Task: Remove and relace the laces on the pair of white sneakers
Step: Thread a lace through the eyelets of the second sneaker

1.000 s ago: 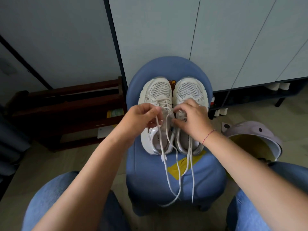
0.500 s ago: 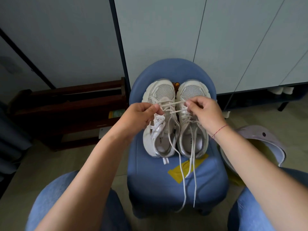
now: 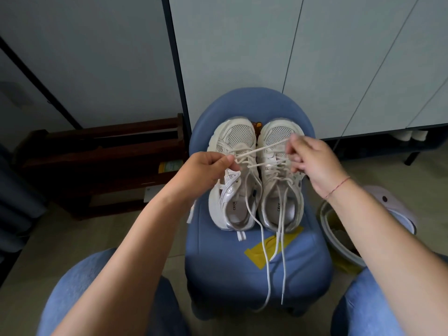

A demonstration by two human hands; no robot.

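Two white sneakers stand side by side on a blue chair seat (image 3: pixel 218 267), toes pointing away from me. My left hand (image 3: pixel 206 169) pinches the lace of the left sneaker (image 3: pixel 232 175) over its eyelets. My right hand (image 3: pixel 312 163) pinches the other part of that lace (image 3: pixel 261 150) above the right sneaker (image 3: pixel 278 185), so the lace runs taut between both hands. Loose lace ends (image 3: pixel 266 263) trail down over the seat's front edge.
A strip of yellow tape (image 3: pixel 257 254) is stuck on the seat. A pale lidded bin (image 3: pixel 344 241) stands open on the floor to the right. A dark wooden rack (image 3: pixel 97 161) sits at the left, cabinet doors (image 3: pixel 291 57) behind. My blue-jeaned knees (image 3: pixel 80 294) flank the chair.
My hands have drawn apart, the right one moving to the right and up, pulling the lace taut between them. The dangling ends have risen on the seat.
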